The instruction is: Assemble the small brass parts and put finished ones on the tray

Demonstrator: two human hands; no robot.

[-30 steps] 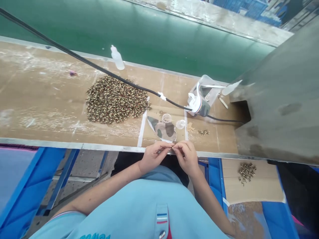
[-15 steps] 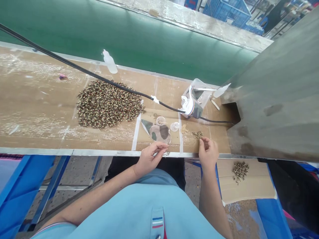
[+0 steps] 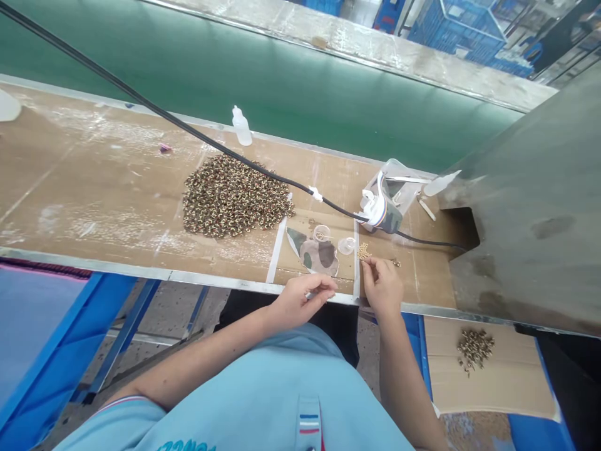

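Observation:
My left hand [image 3: 305, 300] is over the table's front edge, thumb and fingers pinched together; whatever they hold is too small to name. My right hand [image 3: 384, 289] rests on the cardboard, its thumb and fingertips closed at the lower edge of a little heap of tiny gold beads [image 3: 363, 250]. Partly behind that hand lies a small group of brass-coloured pieces [image 3: 395, 262]. Between the hands and a bit farther back is a camouflage cloth scrap [image 3: 319, 255]. A small round clear dish [image 3: 322, 233] and a clear lid-like disc [image 3: 346, 245] stand beside the cloth.
A large heap of small brass-and-dark pieces [image 3: 235, 197] lies to the left. A black cable [image 3: 263, 169] crosses above the table. At the back are a white bottle [image 3: 242, 128] and a clear container [image 3: 392, 181]. A metal housing [image 3: 530, 219] bounds the right side.
My right hand has moved left from the brass-coloured pieces to the gold beads. My left hand keeps its pinch near the edge. The camera view has shifted, moving the scene rightward.

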